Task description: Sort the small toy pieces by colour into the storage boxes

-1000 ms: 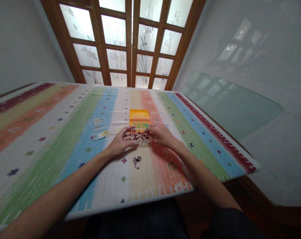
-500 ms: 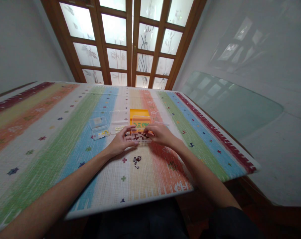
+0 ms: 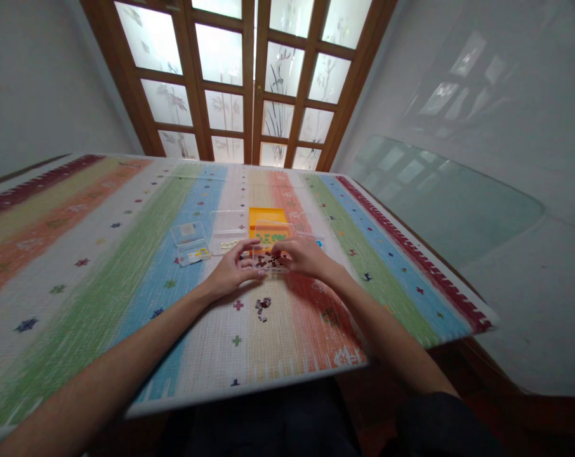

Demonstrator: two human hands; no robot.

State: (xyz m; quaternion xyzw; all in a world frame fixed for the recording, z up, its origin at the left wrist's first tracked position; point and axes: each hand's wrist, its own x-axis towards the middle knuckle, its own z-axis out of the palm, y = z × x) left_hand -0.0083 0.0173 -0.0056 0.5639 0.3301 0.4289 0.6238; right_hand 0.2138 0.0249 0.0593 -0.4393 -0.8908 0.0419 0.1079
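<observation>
A small clear plastic box [image 3: 272, 271] with its lid raised holds loose dark brown pieces [image 3: 262, 261], which look like tiny building bricks. My left hand [image 3: 228, 271] curls around the box's left side, thumb at the near edge and fingers at the far side. Over the right part of the box, my right hand [image 3: 305, 255] has its thumb and fingertips pinched together among the brown pieces. Whatever sits between those fingertips is too small to make out. Nearer to me, a little heap of brown pieces [image 3: 263, 308] lies on the striped tablecloth [image 3: 211, 355].
An open orange box [image 3: 267, 214] stands behind the clear box, with green pieces [image 3: 268, 238] in front of it. To the left are open clear boxes with yellow pieces [image 3: 199, 254] and cream pieces [image 3: 229, 244]. Blue pieces [image 3: 320, 243] show beyond my right hand.
My right hand has shifted slightly left within the box, its fingertips still among the brown pieces. My left hand stays at the box. The view has tilted very slightly.
</observation>
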